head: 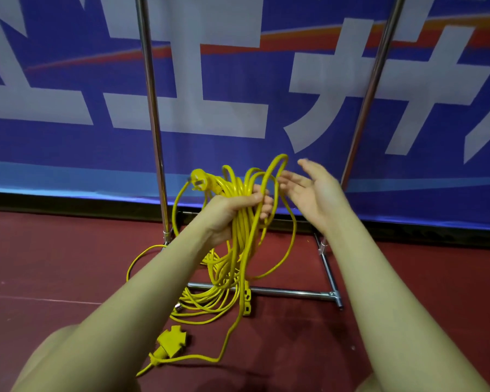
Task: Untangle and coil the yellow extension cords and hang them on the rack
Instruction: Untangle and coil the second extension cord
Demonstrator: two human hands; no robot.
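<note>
My left hand (235, 215) grips a bundle of yellow extension cord loops (245, 222) held upright in front of the rack. A yellow plug (200, 179) sticks out at the bundle's upper left. My right hand (313, 193) is open, palm facing left, its fingertips touching or almost touching the tallest loop (277, 165). More yellow cord (207, 301) lies piled on the floor below, over the rack's base bar. A yellow multi-way socket (171, 342) lies on the floor nearest me. The metal rack (153, 108) shows two uprights and a floor frame; its top is out of view.
A blue banner with large white characters (238, 94) hangs right behind the rack. The floor (54, 264) is dark red. The rack's base bar (289, 292) and right foot (330, 273) run across the floor under my arms. Another yellow socket block (247, 304) hangs beside the base bar.
</note>
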